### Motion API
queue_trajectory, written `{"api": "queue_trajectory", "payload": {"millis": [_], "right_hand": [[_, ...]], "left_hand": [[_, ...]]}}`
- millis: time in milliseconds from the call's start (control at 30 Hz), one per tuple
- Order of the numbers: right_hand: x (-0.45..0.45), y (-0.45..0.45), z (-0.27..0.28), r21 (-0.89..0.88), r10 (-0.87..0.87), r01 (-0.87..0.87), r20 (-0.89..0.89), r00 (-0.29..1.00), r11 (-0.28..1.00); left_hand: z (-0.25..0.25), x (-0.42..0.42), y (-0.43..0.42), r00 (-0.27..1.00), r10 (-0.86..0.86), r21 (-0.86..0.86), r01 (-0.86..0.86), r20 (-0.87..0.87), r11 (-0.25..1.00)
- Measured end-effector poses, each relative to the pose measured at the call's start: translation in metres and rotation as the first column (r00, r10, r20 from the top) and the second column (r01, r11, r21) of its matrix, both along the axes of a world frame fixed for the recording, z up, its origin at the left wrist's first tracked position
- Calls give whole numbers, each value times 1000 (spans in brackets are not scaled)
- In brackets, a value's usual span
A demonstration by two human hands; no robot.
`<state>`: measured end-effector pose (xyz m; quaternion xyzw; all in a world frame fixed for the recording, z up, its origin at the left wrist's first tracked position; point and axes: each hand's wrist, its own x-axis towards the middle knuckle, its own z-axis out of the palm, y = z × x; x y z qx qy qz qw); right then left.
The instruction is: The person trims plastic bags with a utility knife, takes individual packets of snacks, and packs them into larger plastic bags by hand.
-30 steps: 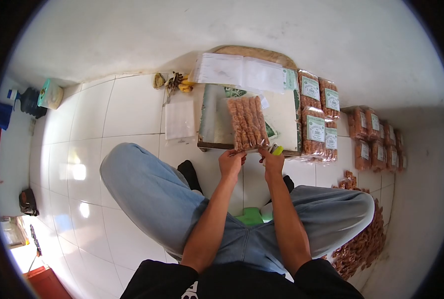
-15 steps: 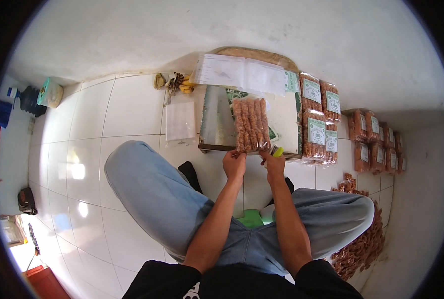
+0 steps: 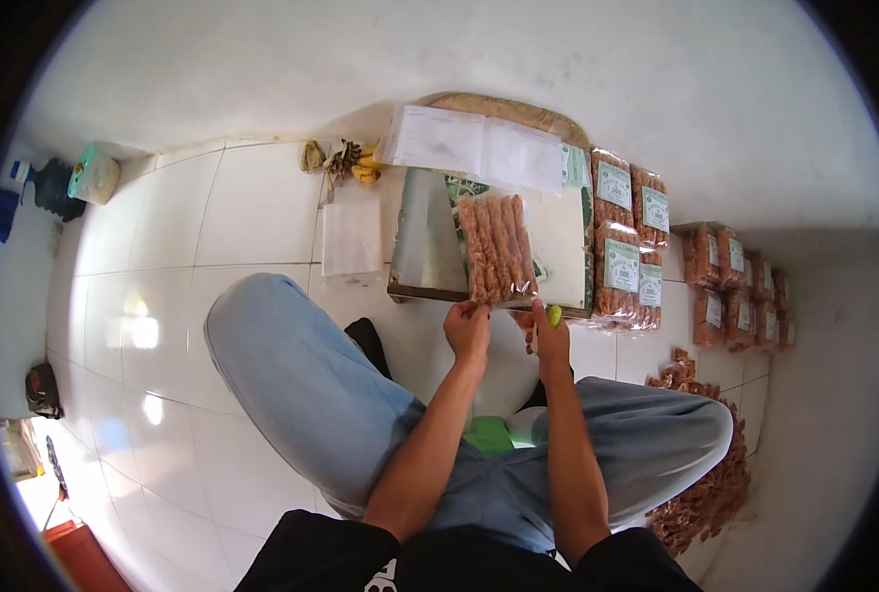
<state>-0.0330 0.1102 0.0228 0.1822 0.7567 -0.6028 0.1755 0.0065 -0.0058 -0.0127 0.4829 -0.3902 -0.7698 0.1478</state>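
There is room to pass over the white floor tiles (image 3: 252, 222) on the left. The held snack bag (image 3: 499, 247) gets in the way over the low table (image 3: 563, 237), and stacked packs (image 3: 619, 264) block its right side.

Room, small, home-like, fitted for packing: white tiled floor (image 3: 252, 217); low table (image 3: 563, 232); clear plastic bags (image 3: 523, 153); labelled packets (image 3: 619, 271), in rows; loose brown pieces (image 3: 708, 493), heaped.

We see reddish brown in the clear snack bag (image 3: 500, 249), yellow-green on the small tool (image 3: 555, 315), green and white on the labels (image 3: 621, 264), faded blue jeans (image 3: 311, 380), a black shirt (image 3: 469, 570) (its print (image 3: 381, 575) white), and white floor tiles (image 3: 252, 217).
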Motion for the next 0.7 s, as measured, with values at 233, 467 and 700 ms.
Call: {"api": "queue_trajectory", "payload": {"millis": [233, 467, 700], "right_hand": [[19, 0, -26, -479, 287, -160, 204, 936, 863], [9, -1, -35, -444, 278, -229, 47, 960, 866], [3, -9, -31, -350, 335, -307, 24, 942, 885]], "left_hand": [[7, -3, 13, 1000, 25, 13, -25, -4, 1000], [5, -2, 17, 1000, -9, -47, 10, 13, 999], [13, -1, 15, 999, 42, -15, -41, 34, 999]]}}
